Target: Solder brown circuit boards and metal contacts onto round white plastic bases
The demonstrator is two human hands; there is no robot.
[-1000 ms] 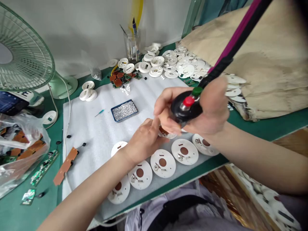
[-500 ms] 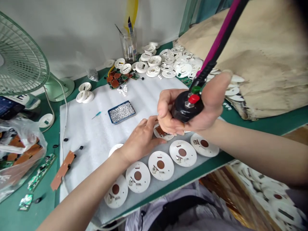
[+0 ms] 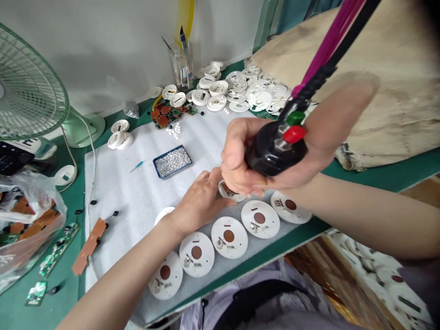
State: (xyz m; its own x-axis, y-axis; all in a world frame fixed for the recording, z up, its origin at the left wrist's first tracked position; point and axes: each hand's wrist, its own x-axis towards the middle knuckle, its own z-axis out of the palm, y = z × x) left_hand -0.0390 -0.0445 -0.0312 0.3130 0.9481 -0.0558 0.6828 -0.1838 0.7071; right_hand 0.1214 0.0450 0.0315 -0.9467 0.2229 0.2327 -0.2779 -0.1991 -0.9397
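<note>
My right hand (image 3: 261,156) is wrapped round a black electric screwdriver (image 3: 275,149) with a red and a green button and a black and purple cable rising to the upper right. The tool stands over a white round disc (image 3: 229,192) with a brown circuit board in it. My left hand (image 3: 201,199) rests on the white foam mat, fingers pressed to that disc's left edge. A row of similar white discs (image 3: 228,237) lies along the mat's near edge. A blue tray of small screws (image 3: 172,161) sits just beyond my left hand.
A green desk fan (image 3: 32,87) stands at the far left. A glass jar with tools (image 3: 181,66), piles of white plastic parts (image 3: 240,87) and circuit boards (image 3: 165,114) lie at the back. A plastic bag of boards (image 3: 24,220) is at left, brown paper (image 3: 385,91) at right.
My right hand has lifted the screwdriver's top a little up and to the right. My left hand has stayed on the disc. The view has shifted slightly.
</note>
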